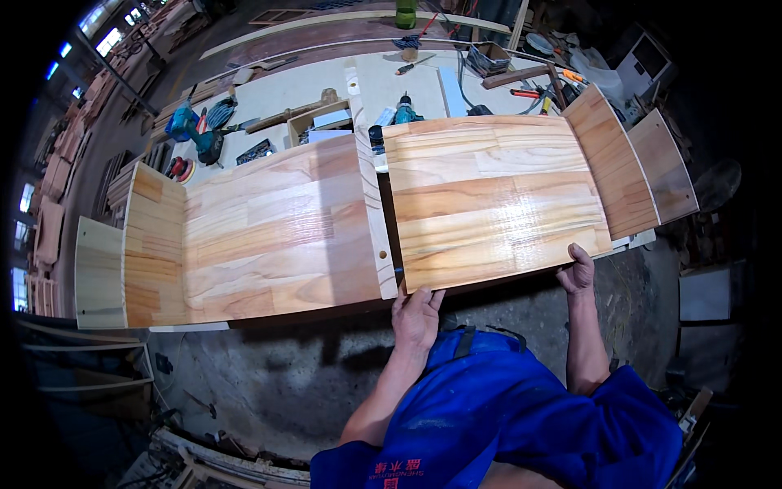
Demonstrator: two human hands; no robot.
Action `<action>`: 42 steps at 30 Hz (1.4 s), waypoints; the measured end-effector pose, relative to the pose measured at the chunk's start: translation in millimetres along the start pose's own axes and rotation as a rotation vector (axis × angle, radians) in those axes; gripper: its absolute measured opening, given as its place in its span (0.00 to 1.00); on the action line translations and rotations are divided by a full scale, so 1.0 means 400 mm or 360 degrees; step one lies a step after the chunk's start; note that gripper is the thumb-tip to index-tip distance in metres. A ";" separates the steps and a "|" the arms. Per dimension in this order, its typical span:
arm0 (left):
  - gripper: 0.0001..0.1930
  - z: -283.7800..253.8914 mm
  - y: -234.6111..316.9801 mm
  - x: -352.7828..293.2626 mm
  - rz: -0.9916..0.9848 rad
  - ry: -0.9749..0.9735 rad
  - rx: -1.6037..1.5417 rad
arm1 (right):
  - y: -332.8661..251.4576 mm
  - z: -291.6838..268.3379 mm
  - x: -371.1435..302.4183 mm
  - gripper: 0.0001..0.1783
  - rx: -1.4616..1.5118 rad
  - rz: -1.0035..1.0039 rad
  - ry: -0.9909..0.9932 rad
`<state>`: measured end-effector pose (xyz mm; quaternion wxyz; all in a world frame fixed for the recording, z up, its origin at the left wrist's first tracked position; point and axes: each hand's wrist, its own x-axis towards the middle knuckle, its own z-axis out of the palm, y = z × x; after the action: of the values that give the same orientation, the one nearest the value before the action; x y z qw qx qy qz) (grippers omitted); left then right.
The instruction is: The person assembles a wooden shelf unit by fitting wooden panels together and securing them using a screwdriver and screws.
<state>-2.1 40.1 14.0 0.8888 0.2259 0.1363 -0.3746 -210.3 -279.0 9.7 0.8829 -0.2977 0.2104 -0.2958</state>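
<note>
A glossy wooden panel (497, 187) lies on the right side of a wooden cabinet frame, its near edge toward me. My left hand (417, 319) grips its near left corner, fingertips at the edge. At the near right corner my right hand (577, 271) holds it, thumb on top and the other fingers hidden underneath. A dark gap shows between this panel and an upright divider board (371, 196) with holes in it. Beyond the divider, a second wooden panel (269, 232) spans the left side. Side boards stand at the left end (153, 248) and right end (612, 163).
Behind the frame, a pale workbench (293, 81) carries a cordless drill (404, 111), another power tool (208, 145), a mallet (314, 106), an open box (322, 122) and a screwdriver (415, 65). Stacked timber (61, 171) stands far left. Wooden pieces lie on the floor (285, 391) behind me.
</note>
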 end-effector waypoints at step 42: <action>0.17 0.059 0.007 -0.081 -0.0759 -0.0378 0.1118 | 0.051 0.063 0.023 0.22 0.0042 0.0071 0.0208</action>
<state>-20.5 49.7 48.6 0.6563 0.4318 -0.0540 -0.6164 -181.7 -261.8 13.1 0.8776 -0.2613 0.2701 -0.2976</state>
